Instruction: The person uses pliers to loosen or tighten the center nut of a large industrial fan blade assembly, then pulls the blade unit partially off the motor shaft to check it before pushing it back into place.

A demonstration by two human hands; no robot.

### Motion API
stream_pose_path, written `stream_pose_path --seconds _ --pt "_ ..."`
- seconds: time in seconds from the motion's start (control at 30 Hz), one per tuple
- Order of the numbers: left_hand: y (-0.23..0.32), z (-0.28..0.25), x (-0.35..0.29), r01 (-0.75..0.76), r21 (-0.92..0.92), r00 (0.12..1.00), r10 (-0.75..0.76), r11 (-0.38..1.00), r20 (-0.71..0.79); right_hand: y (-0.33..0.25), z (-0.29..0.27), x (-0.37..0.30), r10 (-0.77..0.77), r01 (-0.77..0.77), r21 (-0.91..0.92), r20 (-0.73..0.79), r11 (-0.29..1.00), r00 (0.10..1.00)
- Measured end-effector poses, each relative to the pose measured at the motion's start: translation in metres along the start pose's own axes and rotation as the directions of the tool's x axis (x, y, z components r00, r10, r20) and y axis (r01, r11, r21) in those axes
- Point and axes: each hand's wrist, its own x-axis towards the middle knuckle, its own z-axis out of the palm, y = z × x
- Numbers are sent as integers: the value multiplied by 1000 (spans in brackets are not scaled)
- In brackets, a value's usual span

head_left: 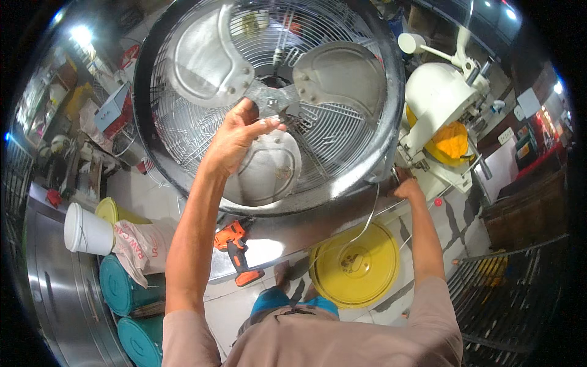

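Black-rimmed fan [276, 105] lies along near edge of worktop [275, 248]: blades [339, 76] attached at hub [266, 93], front uncovered; tightness I cannot judge. My left hand [237, 136]: fingers crooked at hub, hold unclear; right hand [408, 185]: fingers part-hidden, cannot tell.

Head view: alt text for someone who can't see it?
A person's left hand is at the hub of a three-bladed metal fan in a dark round frame, the right hand near the frame's lower right. An orange-and-black drill lies below the fan; an off-white machine stands right.
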Motion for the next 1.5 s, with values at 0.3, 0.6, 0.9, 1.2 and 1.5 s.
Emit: stream_pose_path --seconds 0.3,0.6,0.9,1.2,1.5 --pt "3 0 3 20 -56 994 -14 998 112 11 39 -11 152 -143 64 -173 988 973" --pt "1 3 2 -18 -173 988 44 985 148 44 -27 -122 389 69 695 -479 716 787" --pt "-10 7 -9 -125 -50 992 125 991 4 -157 -87 -228 -246 -135 927 49 -349 968" --pt "-11 52 -128 -17 174 963 -31 985 267 -202 -125 -208 -460 -76 773 -293 -630 838" --pt "-30 84 -127 -346 436 937 331 831 113 -279 -112 -203 -416 -121 623 -353 -773 838"
